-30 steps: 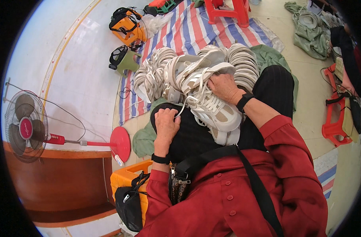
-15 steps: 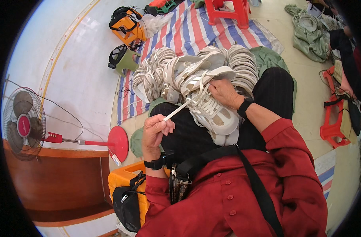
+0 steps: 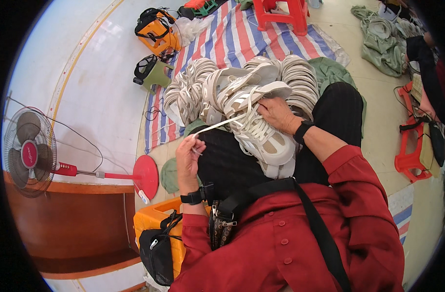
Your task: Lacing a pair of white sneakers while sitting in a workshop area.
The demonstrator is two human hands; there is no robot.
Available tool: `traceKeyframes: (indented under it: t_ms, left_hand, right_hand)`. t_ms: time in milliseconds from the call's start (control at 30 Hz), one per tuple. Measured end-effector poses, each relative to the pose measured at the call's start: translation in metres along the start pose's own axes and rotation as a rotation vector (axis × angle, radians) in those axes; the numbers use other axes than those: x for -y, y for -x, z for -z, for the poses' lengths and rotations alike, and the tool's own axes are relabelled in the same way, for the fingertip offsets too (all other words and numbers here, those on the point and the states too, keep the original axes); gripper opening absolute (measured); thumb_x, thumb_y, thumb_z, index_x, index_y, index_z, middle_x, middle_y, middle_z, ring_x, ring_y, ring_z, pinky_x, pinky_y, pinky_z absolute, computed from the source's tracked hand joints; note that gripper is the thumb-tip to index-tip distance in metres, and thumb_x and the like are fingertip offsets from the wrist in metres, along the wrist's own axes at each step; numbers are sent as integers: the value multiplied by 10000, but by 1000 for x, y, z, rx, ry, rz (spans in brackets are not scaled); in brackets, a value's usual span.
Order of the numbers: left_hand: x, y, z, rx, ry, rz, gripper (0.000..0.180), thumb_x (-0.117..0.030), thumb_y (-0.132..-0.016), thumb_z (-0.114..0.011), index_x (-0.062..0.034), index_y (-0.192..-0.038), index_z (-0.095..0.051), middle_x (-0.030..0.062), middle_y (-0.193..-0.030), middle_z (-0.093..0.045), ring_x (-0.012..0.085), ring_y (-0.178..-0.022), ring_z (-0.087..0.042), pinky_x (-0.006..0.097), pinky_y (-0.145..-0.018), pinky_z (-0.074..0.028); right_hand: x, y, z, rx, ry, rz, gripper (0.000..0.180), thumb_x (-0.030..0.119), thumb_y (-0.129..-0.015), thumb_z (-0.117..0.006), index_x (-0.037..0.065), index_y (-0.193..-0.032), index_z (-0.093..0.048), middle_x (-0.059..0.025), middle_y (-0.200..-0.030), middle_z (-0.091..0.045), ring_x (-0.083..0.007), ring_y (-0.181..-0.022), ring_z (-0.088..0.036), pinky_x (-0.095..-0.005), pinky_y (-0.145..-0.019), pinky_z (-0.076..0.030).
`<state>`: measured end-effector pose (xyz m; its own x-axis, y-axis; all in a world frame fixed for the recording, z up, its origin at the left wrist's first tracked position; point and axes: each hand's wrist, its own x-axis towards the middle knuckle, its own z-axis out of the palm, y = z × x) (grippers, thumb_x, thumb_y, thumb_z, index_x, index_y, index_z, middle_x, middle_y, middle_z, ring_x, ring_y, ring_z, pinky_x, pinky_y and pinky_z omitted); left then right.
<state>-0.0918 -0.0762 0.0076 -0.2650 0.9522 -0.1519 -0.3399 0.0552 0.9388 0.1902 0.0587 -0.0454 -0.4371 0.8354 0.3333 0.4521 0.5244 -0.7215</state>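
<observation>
A beige and white sneaker (image 3: 268, 143) lies over my lap with its toe toward me. My right hand (image 3: 277, 114) is closed around the upper part of this sneaker, by its tongue and lacing; the fingertips are partly hidden. A whitish shoelace (image 3: 220, 125) runs from the sneaker's eyelets to my left hand (image 3: 188, 156), which pinches it off to the left, above my thigh. The lace sags slightly between shoe and hand, and its end hangs below the fingers. More sneakers (image 3: 188, 90) of the same kind are packed in rows just beyond.
A striped sheet (image 3: 222, 36) lies beneath the shoes, bearing a red stool (image 3: 281, 18) at the back. At left stand a floor fan (image 3: 30, 155) and a green stool (image 3: 157, 75). An orange stool (image 3: 157, 214) is beside me; another red stool (image 3: 411, 146) stands right.
My left hand has moved a little left and down, drawing out more of the lace, which has slackened from straight to slightly curved. The right hand stays on the sneaker.
</observation>
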Motion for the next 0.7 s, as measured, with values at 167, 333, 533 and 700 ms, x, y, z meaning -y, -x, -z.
traceKeyframes:
  t_ms: [167,333,533,700]
  left_hand:
    - [11,-13,9,-434,-421,-394,284,-9,-845,-568,12,-1129,-572,50,-945,-622,155,-850,-598,271,-805,-474]
    - [19,-3,-2,-353,-790,-433,159,2,-835,-562,14,-968,-649,44,-878,-646,114,-809,-588,242,-755,-463]
    - [23,-11,-20,-76,-757,-340,137,-6,-854,-559,-4,-954,-651,7,-825,-634,70,-745,-555,215,-695,-446]
    - [18,-25,-38,80,-987,-260,187,-35,-840,-570,5,-1016,-618,58,-939,-644,126,-853,-602,249,-759,-469]
  right_hand:
    - [-4,-3,3,40,-8,-3,232,226,-834,-541,8,-822,-620,-225,-776,-630,-405,-757,-610,-484,-707,-472]
    - [11,7,24,161,64,12,197,203,-807,-593,7,-823,-603,-193,-761,-628,-377,-752,-617,-470,-686,-474]
    - [69,51,59,161,270,394,275,223,-763,-674,70,-954,-548,-97,-906,-560,-283,-924,-571,-440,-784,-437]
    - [85,95,57,333,342,536,408,186,-667,-728,91,-1025,-559,-71,-1020,-505,-255,-1074,-484,-453,-913,-379]
